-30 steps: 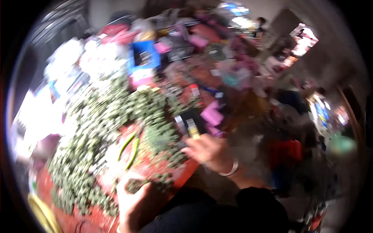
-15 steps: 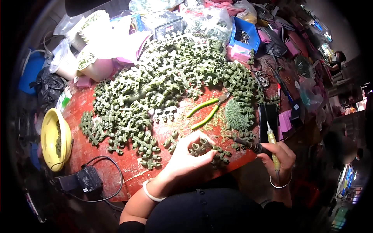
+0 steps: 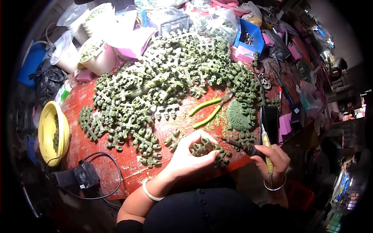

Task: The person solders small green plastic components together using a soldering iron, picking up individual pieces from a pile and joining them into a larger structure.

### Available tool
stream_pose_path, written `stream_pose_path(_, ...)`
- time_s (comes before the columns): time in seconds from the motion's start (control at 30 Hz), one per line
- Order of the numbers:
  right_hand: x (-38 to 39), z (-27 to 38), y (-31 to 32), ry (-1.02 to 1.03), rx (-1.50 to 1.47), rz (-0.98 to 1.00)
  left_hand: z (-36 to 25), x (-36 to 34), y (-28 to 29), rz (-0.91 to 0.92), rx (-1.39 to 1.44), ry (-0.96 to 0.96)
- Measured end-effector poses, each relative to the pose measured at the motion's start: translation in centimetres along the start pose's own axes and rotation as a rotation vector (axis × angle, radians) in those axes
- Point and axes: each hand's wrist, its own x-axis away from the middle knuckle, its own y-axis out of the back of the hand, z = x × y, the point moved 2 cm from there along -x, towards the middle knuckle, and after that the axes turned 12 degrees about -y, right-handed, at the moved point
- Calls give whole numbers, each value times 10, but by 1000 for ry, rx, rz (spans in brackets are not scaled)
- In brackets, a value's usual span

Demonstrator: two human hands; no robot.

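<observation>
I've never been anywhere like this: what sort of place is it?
Probably a workshop: a heap of green parts covers much of a red table, with pliers lying beside it.

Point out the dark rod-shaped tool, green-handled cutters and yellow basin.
Dark rod-shaped tool point(image 3: 248, 149), head view: thick grip.
Green-handled cutters point(image 3: 213, 115), head view: lower handle.
Yellow basin point(image 3: 47, 134), head view: bare inner wall.

Sm. workshop by the look: scuffed red table point(image 3: 128, 169) w/ big heap of molded green pcs point(image 3: 155, 83) & green-handled pliers point(image 3: 212, 115); soldering-iron-type tool point(image 3: 244, 147); blue bin point(image 3: 257, 42) of metal-looking bits point(image 3: 246, 38); white buckets point(image 3: 102, 63) of sm. green parts point(image 3: 91, 50); another person point(image 3: 337, 70) in bkgd.
</observation>
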Motion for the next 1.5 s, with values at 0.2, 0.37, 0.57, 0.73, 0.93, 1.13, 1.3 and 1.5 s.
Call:
stream_pose_path(0.2,-2,2,-1,28,8,17,-4,-1,-1,2,-24,-35)
stream_pose_path(0.37,-2,1,0,34,9,34,-3,-1,-1,4,-50,-51)
stream_pose_path(0.57,-3,3,1,31,10,42,-1,-1,-1,10,-11,-8)
stream_pose_path(0.73,-4,4,3,24,58,81,-1,-1,-1,9,13,37)
stream_pose_path(0.93,-5,3,3,37,68,84,-2,-1,0,14,-2,30)
stream_pose_path(1.13,-4,-3,2,46,30,38,-1,-2,-3,12,-37,-34)
stream_pose_path(1.3,-4,-2,1,44,25,39,-1,-1,-2,15,-17,-29)
stream_pose_path(1.5,-6,9,-1,6,82,90,-3,3,8,21,-47,-11)
